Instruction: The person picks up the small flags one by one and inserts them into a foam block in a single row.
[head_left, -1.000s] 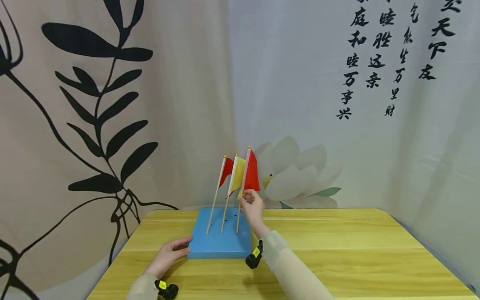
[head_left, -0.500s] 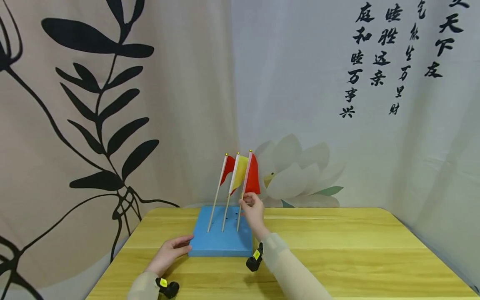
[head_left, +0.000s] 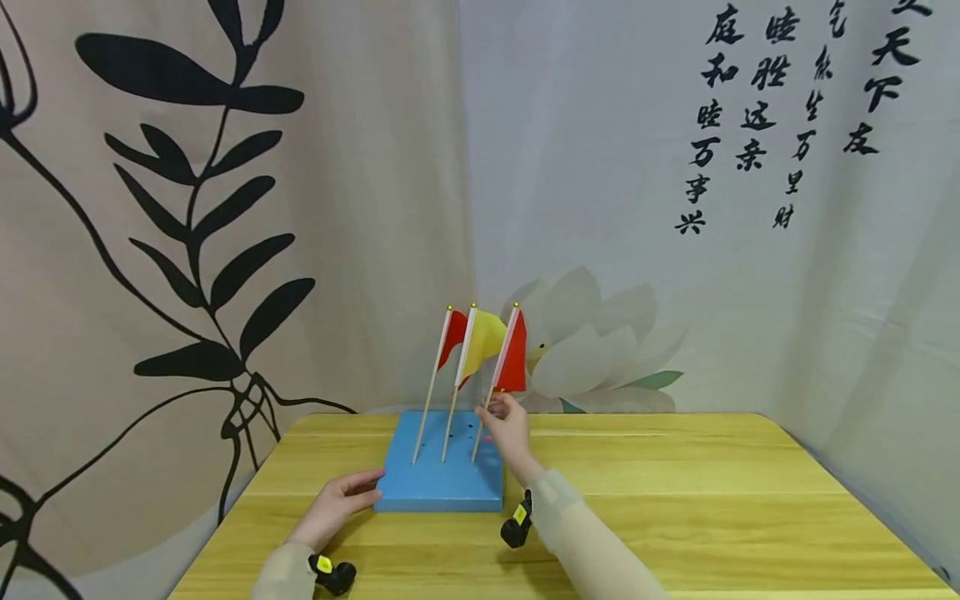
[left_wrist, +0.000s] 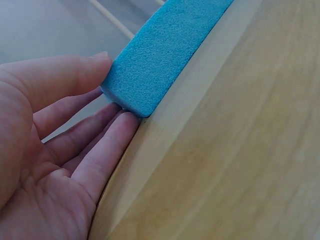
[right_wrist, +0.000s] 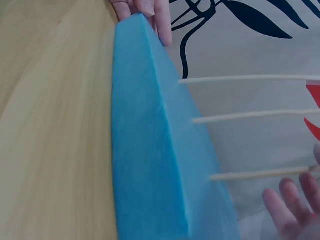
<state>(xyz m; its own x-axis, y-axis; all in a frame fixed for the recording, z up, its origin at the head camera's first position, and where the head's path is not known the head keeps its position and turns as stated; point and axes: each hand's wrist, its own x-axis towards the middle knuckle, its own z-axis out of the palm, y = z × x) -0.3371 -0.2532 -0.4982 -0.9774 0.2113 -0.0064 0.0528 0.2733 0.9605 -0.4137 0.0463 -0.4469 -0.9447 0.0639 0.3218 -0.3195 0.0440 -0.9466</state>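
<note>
A blue foam block [head_left: 442, 493] lies flat on the table, with three small flags on thin wooden sticks standing in a row in it. From left to right they are a red flag [head_left: 453, 332], a yellow flag [head_left: 483, 337] and another red flag [head_left: 513, 358]. My right hand [head_left: 512, 429] pinches the stick of the right red flag just below its cloth; that stick leans right, its foot at the block. My left hand [head_left: 341, 507] rests at the block's left side, its fairly straight fingers and thumb touching the near corner of the foam [left_wrist: 155, 60].
Several small dark holes [head_left: 471, 426] show in the block's top behind the sticks. The wooden table [head_left: 675, 508] extends to both sides. Behind it hangs a pale curtain [head_left: 570, 167] printed with plants and characters. Each wrist wears a black camera [head_left: 516, 531].
The right red flag's top has tilted to the right, away from the yellow flag, with my right hand still pinching its stick. More of the yellow cloth shows. My left hand stays at the block.
</note>
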